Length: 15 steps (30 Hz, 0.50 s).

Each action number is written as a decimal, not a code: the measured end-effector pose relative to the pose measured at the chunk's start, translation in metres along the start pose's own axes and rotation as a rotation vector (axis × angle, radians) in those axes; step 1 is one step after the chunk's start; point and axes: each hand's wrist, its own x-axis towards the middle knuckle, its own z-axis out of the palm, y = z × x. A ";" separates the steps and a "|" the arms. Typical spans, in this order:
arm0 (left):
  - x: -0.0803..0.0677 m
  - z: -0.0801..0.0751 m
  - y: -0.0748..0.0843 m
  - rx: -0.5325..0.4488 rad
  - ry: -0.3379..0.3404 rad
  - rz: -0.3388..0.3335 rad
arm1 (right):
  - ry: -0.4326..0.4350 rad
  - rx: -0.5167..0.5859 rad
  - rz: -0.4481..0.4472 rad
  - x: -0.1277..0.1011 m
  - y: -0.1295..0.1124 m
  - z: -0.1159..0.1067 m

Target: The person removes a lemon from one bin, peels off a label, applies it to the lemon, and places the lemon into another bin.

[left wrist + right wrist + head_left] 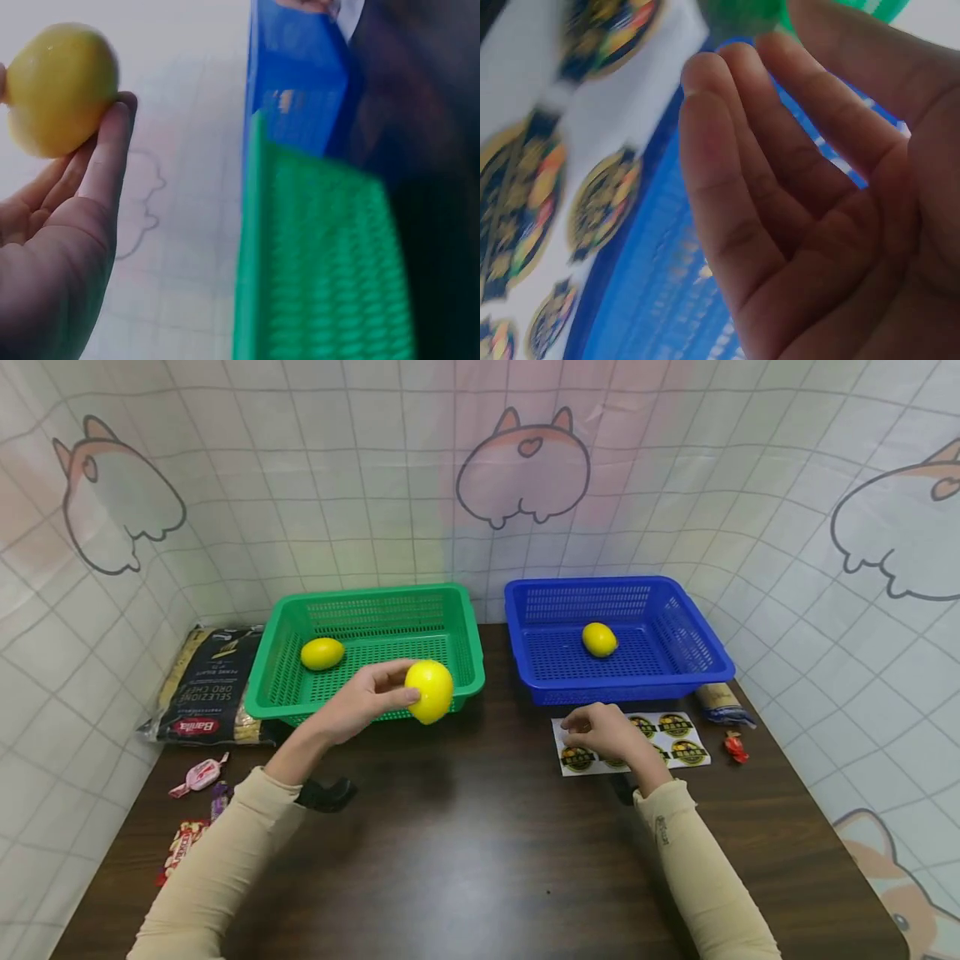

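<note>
My left hand [360, 700] pinches a yellow lemon [430, 692] between thumb and fingers, raised over the near right corner of the green basket [251, 697]. In the left wrist view, the lemon [64, 90] sits at the fingertips. My right hand [603, 731] is over the white sticker sheet [566, 764], its fingers loosely bent. Several round dark stickers [604, 199] with fruit pictures show on the sheet in the right wrist view. Whether those fingertips touch the sheet cannot be made out. One lemon [322, 653] lies in the green basket and another [599, 639] in the blue basket [626, 687].
A black pasta bag [213, 685] leans by the green basket. Wrapped candies, including a pink one [201, 774] and a red packet [182, 847], lie at the left. A small packet [723, 703] and a red candy [736, 747] lie at the right. A patterned curtain surrounds the table.
</note>
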 end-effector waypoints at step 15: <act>0.019 0.062 -0.073 -0.186 -0.058 -0.133 | -0.031 -0.078 0.057 0.004 0.024 0.021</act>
